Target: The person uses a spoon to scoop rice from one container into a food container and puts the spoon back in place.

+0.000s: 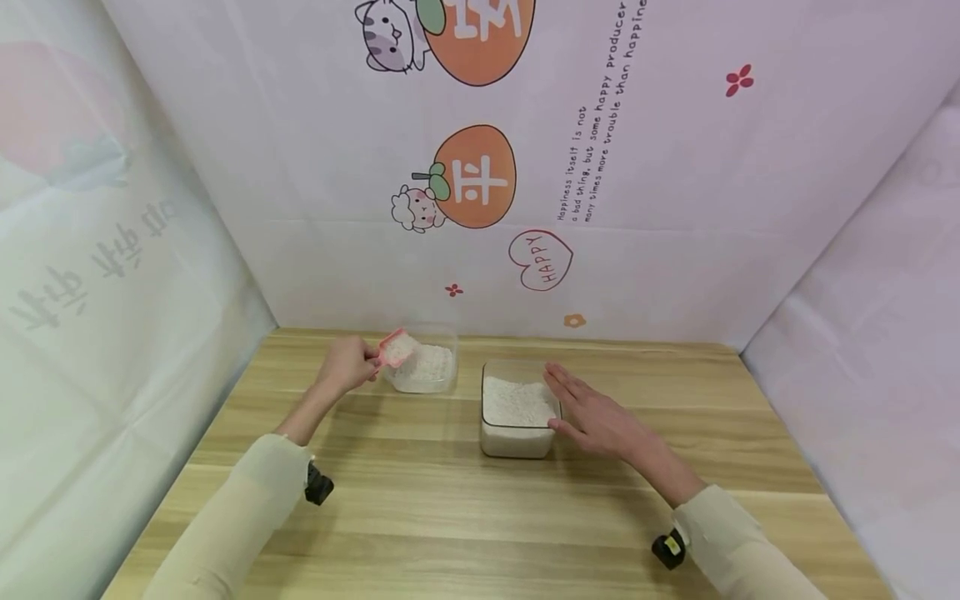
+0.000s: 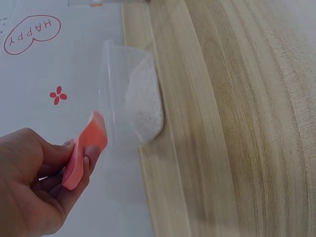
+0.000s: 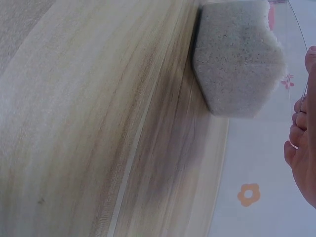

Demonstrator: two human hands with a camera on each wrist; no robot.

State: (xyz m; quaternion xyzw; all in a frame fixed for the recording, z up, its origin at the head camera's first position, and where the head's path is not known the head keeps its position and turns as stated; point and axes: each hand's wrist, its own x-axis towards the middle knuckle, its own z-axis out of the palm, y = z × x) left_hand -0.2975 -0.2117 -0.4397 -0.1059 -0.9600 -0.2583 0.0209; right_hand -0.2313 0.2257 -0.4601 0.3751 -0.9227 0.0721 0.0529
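Observation:
My left hand point(image 1: 349, 364) pinches the handle of a small pink scoop point(image 1: 393, 347), its bowl heaped with white powder. The scoop is over the left side of a clear plastic tub point(image 1: 420, 387), which has a layer of the same powder point(image 1: 431, 362) in it. In the left wrist view, thumb and fingers grip the pink scoop point(image 2: 91, 140) close beside the tub point(image 2: 116, 94). My right hand point(image 1: 596, 417), fingers straight, rests against the right rim of a clear square container point(image 1: 517, 443) holding much white powder point(image 1: 517, 402). From the right wrist, the powder point(image 3: 237, 59) shows through its wall.
Both containers stand on a wood-grain table point(image 1: 420, 517), the tub near its back edge. A white printed sheet point(image 1: 637, 275) rises behind the table, with further white sheets point(image 1: 112, 275) at the sides. A black wrist camera point(image 1: 318, 485) hangs at the left cuff.

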